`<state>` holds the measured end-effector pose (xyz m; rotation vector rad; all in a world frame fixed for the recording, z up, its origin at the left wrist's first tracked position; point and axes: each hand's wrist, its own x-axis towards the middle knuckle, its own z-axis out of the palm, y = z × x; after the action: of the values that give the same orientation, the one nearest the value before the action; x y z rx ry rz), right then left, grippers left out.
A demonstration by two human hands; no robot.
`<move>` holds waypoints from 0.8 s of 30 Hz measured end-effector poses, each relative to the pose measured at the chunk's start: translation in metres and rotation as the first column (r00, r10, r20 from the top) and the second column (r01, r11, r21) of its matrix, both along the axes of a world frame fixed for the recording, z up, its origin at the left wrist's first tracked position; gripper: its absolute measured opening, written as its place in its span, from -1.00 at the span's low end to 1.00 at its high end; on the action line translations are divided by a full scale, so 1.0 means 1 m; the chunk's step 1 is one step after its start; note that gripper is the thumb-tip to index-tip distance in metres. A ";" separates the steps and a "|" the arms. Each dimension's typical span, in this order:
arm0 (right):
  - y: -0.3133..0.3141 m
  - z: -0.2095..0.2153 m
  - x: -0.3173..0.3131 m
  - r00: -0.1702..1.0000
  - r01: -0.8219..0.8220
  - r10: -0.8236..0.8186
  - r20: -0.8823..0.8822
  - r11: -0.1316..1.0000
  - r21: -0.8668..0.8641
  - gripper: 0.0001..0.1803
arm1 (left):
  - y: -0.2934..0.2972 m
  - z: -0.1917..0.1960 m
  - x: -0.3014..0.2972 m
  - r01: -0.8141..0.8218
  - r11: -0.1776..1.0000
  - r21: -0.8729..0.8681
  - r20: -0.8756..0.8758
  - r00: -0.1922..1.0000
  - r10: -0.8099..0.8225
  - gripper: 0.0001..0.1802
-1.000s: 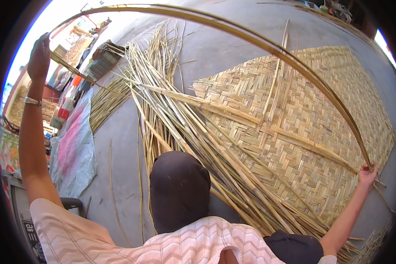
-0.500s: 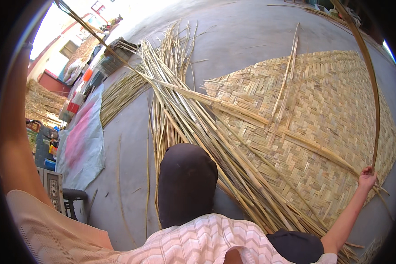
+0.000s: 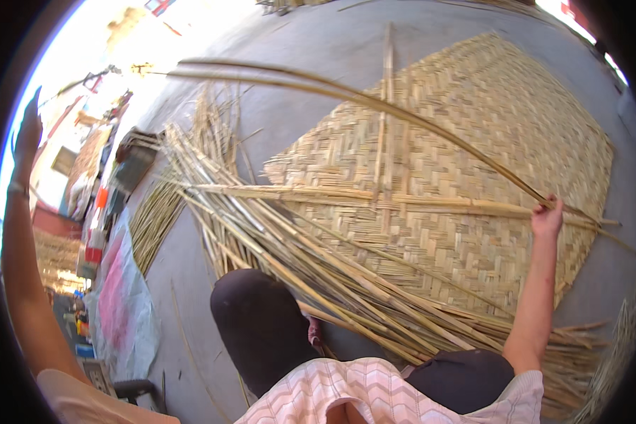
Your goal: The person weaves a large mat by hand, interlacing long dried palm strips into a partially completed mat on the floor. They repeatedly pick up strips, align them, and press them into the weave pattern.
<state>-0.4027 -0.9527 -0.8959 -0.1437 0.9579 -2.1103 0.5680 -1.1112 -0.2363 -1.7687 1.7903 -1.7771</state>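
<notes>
Head cam, looking down over the knees: right hand [image 3: 548,218] is clamped on a pair of long split-reed strips [image 3: 431,126] near one end. They bow up and away to the left over the woven mat [image 3: 487,127], far tips hanging in the air past the mat's edge. My guess is they're gripped at one end because they're so long and springy, and lifting them keeps them clear of the pile below.

Left hand [image 3: 28,131] is up at the far left rim, well apart from the right. It's blurry and washed out, so I can't tell if it's holding anything.

Mat lies flat on the concrete floor [image 3: 169,332], with a flat reed strip [image 3: 466,206] across it and some upright-running strips [image 3: 385,134] crossing that one. Maybe they're there as weight or a guide, hard to say.

Loose reed bundle [image 3: 283,247] runs diagonally between the knees and the mat, probably parked there for easy reach. Plastic sheet [image 3: 124,304] is off left.
</notes>
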 end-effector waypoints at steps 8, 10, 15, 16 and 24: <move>0.003 0.086 0.115 0.979 -0.185 0.196 -0.059 0.970 0.155 -0.61 | -0.007 -0.403 -0.203 0.396 0.665 0.633 -0.592 0.802 0.085 -0.56; 0.006 0.099 0.134 0.974 -0.194 0.212 -0.078 0.962 0.194 -0.60 | 0.010 -0.460 -0.301 0.683 0.471 0.558 -0.751 0.657 -0.062 -0.67; 0.018 0.109 0.145 0.959 -0.176 0.228 -0.171 0.946 0.273 -0.55 | 0.052 -0.515 -0.463 0.935 -0.035 0.353 -0.892 0.348 0.289 -0.63; 0.022 0.107 0.143 0.957 -0.170 0.227 -0.184 0.945 0.279 -0.55 | 0.058 -0.518 -0.476 0.929 -0.076 0.362 -0.830 0.359 0.426 -0.62; 0.028 0.075 0.141 0.952 -0.191 0.271 -0.140 0.887 0.422 -0.65 | 0.104 -0.553 -0.496 0.901 -0.099 0.422 -0.862 0.365 -0.353 -0.62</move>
<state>-0.2620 -0.9246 -0.8207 -0.2452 1.4024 -1.6604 0.0719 -1.0077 -0.7895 -0.6518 3.2777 0.2921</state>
